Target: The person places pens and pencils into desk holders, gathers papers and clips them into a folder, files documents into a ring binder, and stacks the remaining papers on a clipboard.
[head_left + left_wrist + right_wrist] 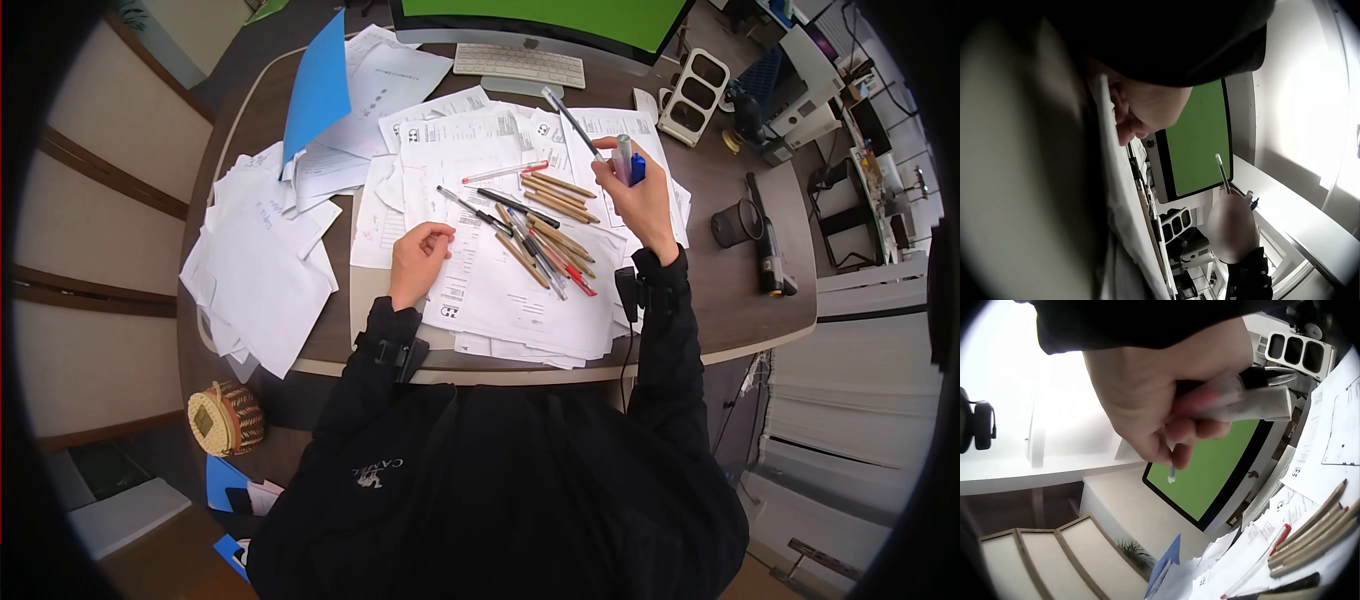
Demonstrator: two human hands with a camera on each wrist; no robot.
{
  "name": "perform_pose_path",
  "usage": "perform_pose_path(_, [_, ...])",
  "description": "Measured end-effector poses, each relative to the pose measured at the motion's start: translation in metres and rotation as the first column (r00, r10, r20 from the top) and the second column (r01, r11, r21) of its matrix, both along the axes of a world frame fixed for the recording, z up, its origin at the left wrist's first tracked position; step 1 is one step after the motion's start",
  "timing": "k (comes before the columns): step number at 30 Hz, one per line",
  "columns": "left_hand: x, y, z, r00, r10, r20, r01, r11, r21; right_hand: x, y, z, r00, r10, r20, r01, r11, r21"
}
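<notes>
Right hand (640, 195) raised above tabletop (730, 290), grip clenched round bundle of pens (625, 158), one grey pen (572, 120) angled out; left hand (420, 255) loosely curled, holding nothing, resting on papers (500, 290), steadying them beside loose pens and pencils (545, 235)

A small pale logo (378, 472) stands on the black top the person wears; in the head view its letters look like "CAVAL", though they sit upside down and too small to be sure. The papers (520, 290) spread over the surface (740, 300) carry printed lines, tables and small dark marks, but none of that print can be read in any view.
</notes>
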State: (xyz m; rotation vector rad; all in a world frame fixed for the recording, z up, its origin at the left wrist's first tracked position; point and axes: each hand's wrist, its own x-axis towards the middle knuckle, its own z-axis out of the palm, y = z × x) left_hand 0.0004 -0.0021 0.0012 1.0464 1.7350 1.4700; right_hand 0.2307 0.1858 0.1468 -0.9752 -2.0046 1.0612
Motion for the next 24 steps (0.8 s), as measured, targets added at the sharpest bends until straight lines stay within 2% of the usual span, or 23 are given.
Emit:
perform_pose_path(8, [0.0,-0.001,0.002,1.0,0.005,0.0,-0.005,1.0,-0.002,-0.003,-0.007,0.003,0.994,0.034,-0.106,-0.054,0.98,-0.192])
perform_pose_path(11, [0.001,-0.001,0.004,1.0,0.002,-0.009,-0.002,1.0,-0.001,-0.009,-0.016,0.007,0.989,0.118,-0.088,-0.131,0.979,-0.157])
perform_pose_path(14, [0.001,-0.001,0.004,1.0,0.005,-0.019,-0.005,1.0,-0.009,-0.009,-0.007,-0.012,0.996,0.079,-0.033,-0.083,0.987,-0.137])
perform_pose_path(15, [0.001,-0.001,0.005,1.0,0.006,-0.018,-0.006,1.0,-0.008,-0.01,-0.002,-0.017,0.999,0.038,0.032,-0.039,0.999,0.03])
perform_pose_path(16, [0.001,-0.001,0.005,1.0,0.008,-0.016,-0.008,1.0,-0.008,-0.013,0.002,-0.022,0.999,0.04,0.032,-0.041,0.999,0.031])
perform_pose_path(17, [0.001,-0.001,0.005,1.0,0.01,-0.016,-0.01,1.0,-0.007,-0.019,0.003,-0.023,0.997,0.029,0.076,-0.04,0.989,0.143])
perform_pose_path(18, [0.002,-0.001,0.004,1.0,0.015,-0.023,-0.015,1.0,-0.001,-0.026,0.004,-0.024,0.993,0.012,0.118,-0.042,0.967,0.253])
perform_pose_path(19, [0.002,0.0,0.004,0.999,0.019,-0.032,-0.019,1.0,0.005,-0.034,0.007,-0.028,0.984,-0.004,0.177,-0.074,0.899,0.432])
perform_pose_path(20, [0.002,0.0,0.004,0.999,0.02,-0.036,-0.02,1.0,0.007,-0.045,0.009,-0.034,0.985,-0.003,0.173,-0.074,0.897,0.435])
perform_pose_path(22, [0.001,-0.001,0.003,1.0,0.017,0.012,-0.017,1.0,-0.005,-0.066,0.017,-0.052,0.986,0.066,0.156,-0.145,0.802,0.58])
perform_pose_path(23, [0.001,-0.001,0.003,1.0,0.024,0.006,-0.024,1.0,-0.003,-0.074,0.025,-0.065,0.967,0.099,0.233,-0.222,0.771,0.596])
perform_pose_path(24, [0.001,-0.001,0.003,1.0,0.018,0.002,-0.018,1.0,0.006,-0.083,0.027,-0.07,0.968,0.107,0.228,-0.226,0.769,0.598])
